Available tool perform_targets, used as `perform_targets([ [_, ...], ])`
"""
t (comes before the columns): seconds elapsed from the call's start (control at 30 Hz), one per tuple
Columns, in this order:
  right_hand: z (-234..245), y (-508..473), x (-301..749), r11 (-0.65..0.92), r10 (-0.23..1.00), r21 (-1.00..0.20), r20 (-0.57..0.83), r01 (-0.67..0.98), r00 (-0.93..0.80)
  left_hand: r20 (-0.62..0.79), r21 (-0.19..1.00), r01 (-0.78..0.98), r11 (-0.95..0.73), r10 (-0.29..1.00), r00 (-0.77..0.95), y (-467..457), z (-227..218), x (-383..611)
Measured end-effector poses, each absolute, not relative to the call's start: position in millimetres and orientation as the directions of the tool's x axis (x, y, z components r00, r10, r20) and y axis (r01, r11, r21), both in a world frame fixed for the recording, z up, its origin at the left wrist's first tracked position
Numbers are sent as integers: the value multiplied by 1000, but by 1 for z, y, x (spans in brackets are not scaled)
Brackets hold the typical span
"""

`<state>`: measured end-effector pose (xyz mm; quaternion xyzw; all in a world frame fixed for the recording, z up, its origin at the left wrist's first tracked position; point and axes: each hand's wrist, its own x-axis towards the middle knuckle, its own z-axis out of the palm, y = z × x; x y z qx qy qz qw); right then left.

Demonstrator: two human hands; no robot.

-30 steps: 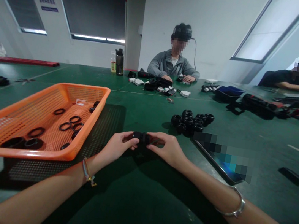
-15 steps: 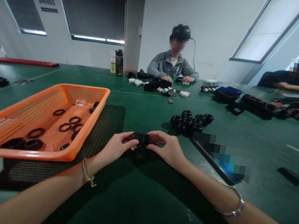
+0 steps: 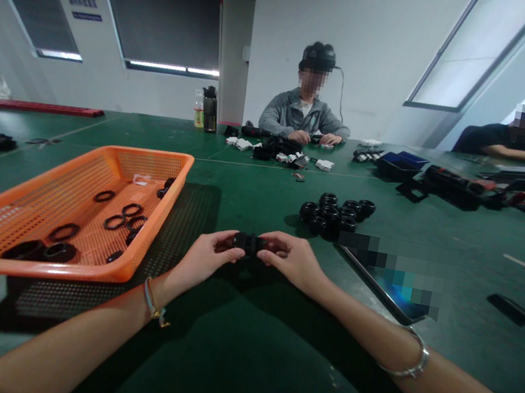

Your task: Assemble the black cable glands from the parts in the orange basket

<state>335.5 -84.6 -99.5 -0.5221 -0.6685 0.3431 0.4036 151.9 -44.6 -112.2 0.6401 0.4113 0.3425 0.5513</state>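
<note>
Between my two hands is a black cable gland, lying sideways just above the green table. My left hand pinches its left end between thumb and fingers. On the right end, the fingertips and thumb of my right hand are closed. To the left stands an orange plastic basket with black ring nuts and larger black threaded parts in it. Beyond my right hand sits a cluster of rounded black gland parts.
A phone lies right of my right hand, with a small black piece farther right. Across the green table, a person handles small parts near white pieces. Another person sits at the far right.
Both my hands keep their grip on the cable gland, with only slight shifts of the fingers. The hands of the person opposite have moved a little closer together.
</note>
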Motion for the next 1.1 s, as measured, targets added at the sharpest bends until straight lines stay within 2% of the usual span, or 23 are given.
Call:
perform_targets([
  [0.37, -105, -82, 337, 240, 967, -927, 201, 287, -159, -24, 991, 126, -33, 905, 424, -46, -107, 155],
  [0.57, -101, -85, 337, 331, 943, -835, 308, 439, -124, -1, 995, 92, -44, 898, 440, -44, -111, 155],
  [0.73, -102, -85, 337, 403, 912, -798, 387, 448, -132, 3, 990, 121, -66, 890, 455, -44, -110, 154],
  [1.1, -95, -89, 335, 358, 933, -811, 328, 463, -146, 10, 983, 157, -95, 880, 474, -45, -110, 151],
])
